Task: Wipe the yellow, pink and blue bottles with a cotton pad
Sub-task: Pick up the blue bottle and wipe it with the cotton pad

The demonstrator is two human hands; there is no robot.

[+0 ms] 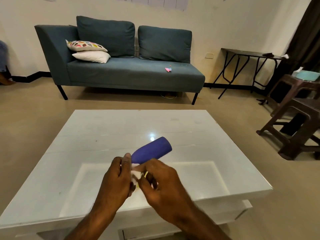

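Grips (133,177) over white table (103,129) (sofa (121,70) beyond)

The blue bottle (151,150) has its neck end hidden behind both hands, perhaps capped.

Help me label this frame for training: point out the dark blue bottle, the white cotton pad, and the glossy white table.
dark blue bottle (152,150): head view, middle of its body.
white cotton pad (136,174): head view, visible patch between the hands.
glossy white table (121,125): head view, bare far top.
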